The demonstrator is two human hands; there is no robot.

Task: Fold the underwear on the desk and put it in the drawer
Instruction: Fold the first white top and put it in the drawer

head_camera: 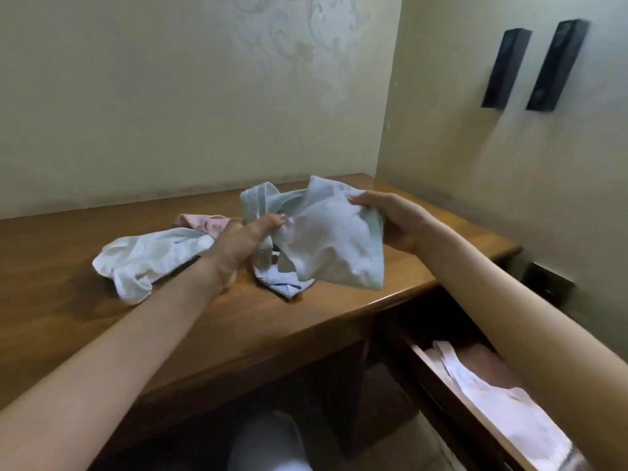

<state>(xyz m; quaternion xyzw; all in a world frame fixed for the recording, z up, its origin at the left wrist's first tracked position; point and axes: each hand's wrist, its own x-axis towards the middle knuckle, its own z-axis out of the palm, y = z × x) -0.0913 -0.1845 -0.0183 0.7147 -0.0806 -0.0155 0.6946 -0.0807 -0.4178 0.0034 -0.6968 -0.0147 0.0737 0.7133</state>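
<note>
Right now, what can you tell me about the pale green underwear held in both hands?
The pale green underwear is thin, soft-looking cloth, crumpled and unfolded, a band looping up at its far left. It is held over the wooden desk. The left hand pinches its left side; the right hand grips its upper right edge. Its lower hem droops over a bluish garment; contact with the desk is unclear.
</note>
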